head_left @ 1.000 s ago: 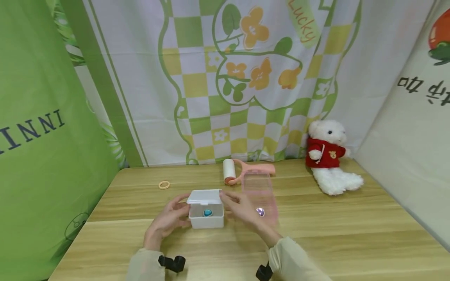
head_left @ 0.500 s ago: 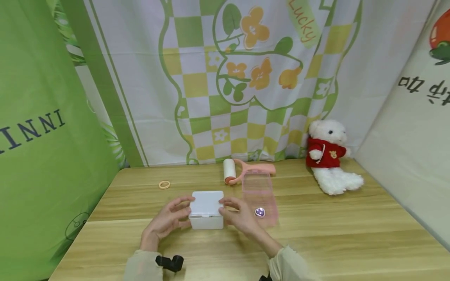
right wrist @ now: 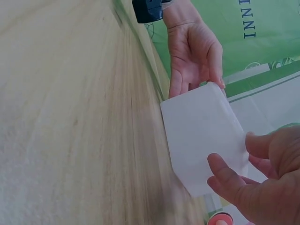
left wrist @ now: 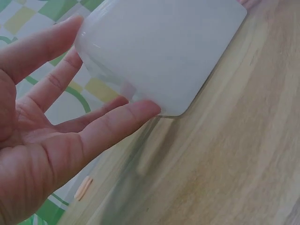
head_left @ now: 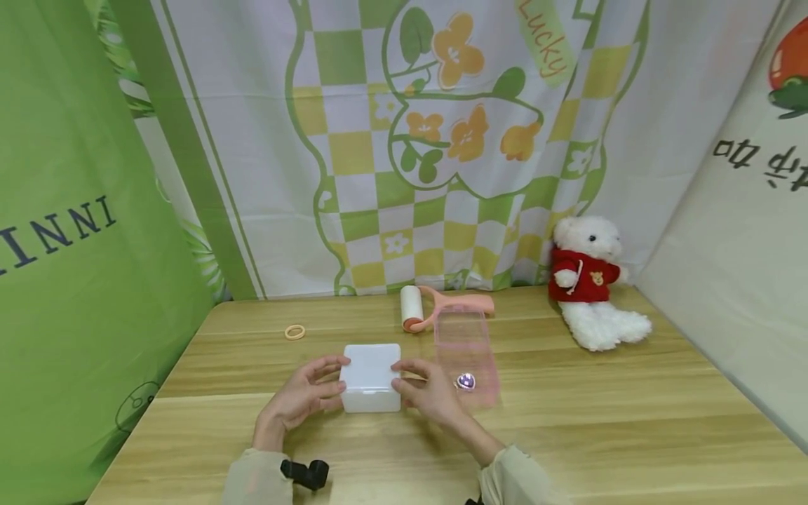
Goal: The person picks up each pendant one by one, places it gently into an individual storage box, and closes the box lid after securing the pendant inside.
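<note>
A small white lidded box (head_left: 371, 372) rests on the wooden table, its lid lying flat over the top. My left hand (head_left: 301, 394) holds its left side, thumb near the front and fingertips toward the back corner. On the opposite side my right hand (head_left: 434, 398) grips the box in the same manner. The left wrist view has the box's pale face (left wrist: 164, 47) against the left fingertips. From the right wrist, the box (right wrist: 201, 136) appears between both hands. Its inside is hidden.
Beyond my right hand lies a see-through pink case (head_left: 463, 330), with a purple heart-shaped gem (head_left: 466, 381) at its near end. A lint roller (head_left: 412, 307) lies behind it. An orange-yellow ring (head_left: 294, 332) is at left; a white teddy bear (head_left: 590, 280) sits back right.
The box's lid has come down from half raised to flat, hiding the blue gem seen inside earlier. Both hands stay at the box's sides; the right one has shifted slightly toward me.
</note>
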{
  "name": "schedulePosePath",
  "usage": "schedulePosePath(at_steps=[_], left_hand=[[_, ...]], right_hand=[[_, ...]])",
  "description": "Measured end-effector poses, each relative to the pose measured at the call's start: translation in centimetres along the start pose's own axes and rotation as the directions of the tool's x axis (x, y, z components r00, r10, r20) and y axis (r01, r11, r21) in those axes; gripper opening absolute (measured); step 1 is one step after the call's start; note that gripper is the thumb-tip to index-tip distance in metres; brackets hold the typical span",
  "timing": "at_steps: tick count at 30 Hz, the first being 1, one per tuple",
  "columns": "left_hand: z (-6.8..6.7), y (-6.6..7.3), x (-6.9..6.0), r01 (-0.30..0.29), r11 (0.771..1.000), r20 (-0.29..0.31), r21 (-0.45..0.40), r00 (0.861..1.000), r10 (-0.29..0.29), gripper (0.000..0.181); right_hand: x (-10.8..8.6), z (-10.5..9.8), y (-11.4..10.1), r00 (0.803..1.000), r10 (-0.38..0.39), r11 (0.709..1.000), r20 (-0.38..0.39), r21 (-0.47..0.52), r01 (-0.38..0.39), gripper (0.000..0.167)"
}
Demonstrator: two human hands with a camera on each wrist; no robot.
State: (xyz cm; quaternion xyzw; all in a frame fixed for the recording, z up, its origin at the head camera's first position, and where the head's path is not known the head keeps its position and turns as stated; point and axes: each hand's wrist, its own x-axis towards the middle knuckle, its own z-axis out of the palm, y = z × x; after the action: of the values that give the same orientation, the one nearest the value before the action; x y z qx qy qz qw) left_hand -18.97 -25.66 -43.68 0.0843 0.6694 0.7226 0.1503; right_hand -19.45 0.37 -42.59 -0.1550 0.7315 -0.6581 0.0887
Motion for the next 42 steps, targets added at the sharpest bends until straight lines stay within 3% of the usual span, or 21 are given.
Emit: schedulePosePath(at_steps=[8, 14, 17, 20, 22, 23, 25, 26, 27, 28, 30, 33, 35, 38, 42], left_hand=[[0.1, -0.1, -0.1, 0.011, 1.0, -0.015, 0.008, 1.0, -0.011, 0.052], [0.5, 0.2, 0.0, 0.012, 1.0, -0.029, 0.012, 1.0, -0.011, 0.054], [0.8, 0.8, 0.0, 0.004, 0.998, -0.036, 0.07, 0.999, -0.001, 0.056], [1.4, 1.8, -0.3, -0.013, 0.983, -0.134, 0.182, 0.99, 0.038, 0.053], [2.3, 2.7, -0.3, -0.032, 0.956, -0.257, 0.29, 0.96, 0.11, 0.048], [2.8, 3.2, -0.2, -0.04, 0.941, -0.323, 0.335, 0.934, 0.155, 0.045], [4.3, 4.1, 0.1, -0.057, 0.92, -0.436, 0.389, 0.868, 0.238, 0.037], [5.2, 4.4, 0.4, -0.074, 0.909, -0.471, 0.411, 0.836, 0.282, 0.034], [6.1, 4.7, 0.7, -0.092, 0.907, -0.491, 0.411, 0.816, 0.305, 0.032], [7.1, 4.9, 1.0, -0.117, 0.907, -0.494, 0.403, 0.807, 0.324, 0.03], [9.1, 5.1, 1.7, -0.164, 0.914, -0.468, 0.372, 0.817, 0.337, 0.027], [11.9, 4.9, 2.5, -0.212, 0.912, -0.374, 0.351, 0.861, 0.344, 0.026], [13.5, 4.4, 3.2, -0.221, 0.901, -0.315, 0.373, 0.883, 0.347, 0.026], [15.4, 3.3, 4.3, -0.19, 0.889, -0.275, 0.416, 0.906, 0.323, 0.033], [17.3, 1.9, 5.7, -0.093, 0.878, -0.285, 0.469, 0.925, 0.251, 0.061]], right_hand=[[-0.2, 0.2, 0.2, 0.998, -0.056, 0.996, 0.003, -0.064, 0.056, 0.025], [-0.5, 0.3, 0.2, 0.992, -0.118, 0.987, -0.049, -0.12, 0.111, 0.024], [-0.6, 0.3, -0.2, 0.988, -0.139, 0.983, -0.073, -0.133, 0.128, 0.024], [-0.7, 0.3, -0.7, 0.984, -0.153, 0.982, -0.095, -0.131, 0.14, 0.026], [-0.7, 0.0, -1.2, 0.979, -0.165, 0.98, -0.118, -0.132, 0.15, 0.027], [-0.8, -0.3, -1.5, 0.976, -0.173, 0.978, -0.134, -0.138, 0.155, 0.027], [-0.9, -1.0, -2.3, 0.969, -0.184, 0.977, -0.167, -0.136, 0.162, 0.025], [-0.9, -1.6, -2.7, 0.965, -0.19, 0.975, -0.18, -0.145, 0.165, 0.023], [-1.0, -2.2, -3.1, 0.96, -0.199, 0.973, -0.199, -0.157, 0.169, 0.022], [-1.0, -2.9, -3.4, 0.956, -0.196, 0.974, -0.217, -0.159, 0.164, 0.02], [-1.1, -4.5, -3.9, 0.951, -0.186, 0.977, -0.248, -0.152, 0.152, 0.019], [-1.0, -6.7, -4.1, 0.943, -0.164, 0.982, -0.291, -0.138, 0.128, 0.019], [-0.8, -8.0, -4.1, 0.941, -0.147, 0.987, -0.303, -0.113, 0.118, 0.019], [-0.6, -9.8, -3.8, 0.936, -0.138, 0.989, -0.325, -0.103, 0.11, 0.019], [-0.1, -11.8, -3.0, 0.93, -0.085, 0.995, -0.358, -0.083, 0.058, 0.021]])
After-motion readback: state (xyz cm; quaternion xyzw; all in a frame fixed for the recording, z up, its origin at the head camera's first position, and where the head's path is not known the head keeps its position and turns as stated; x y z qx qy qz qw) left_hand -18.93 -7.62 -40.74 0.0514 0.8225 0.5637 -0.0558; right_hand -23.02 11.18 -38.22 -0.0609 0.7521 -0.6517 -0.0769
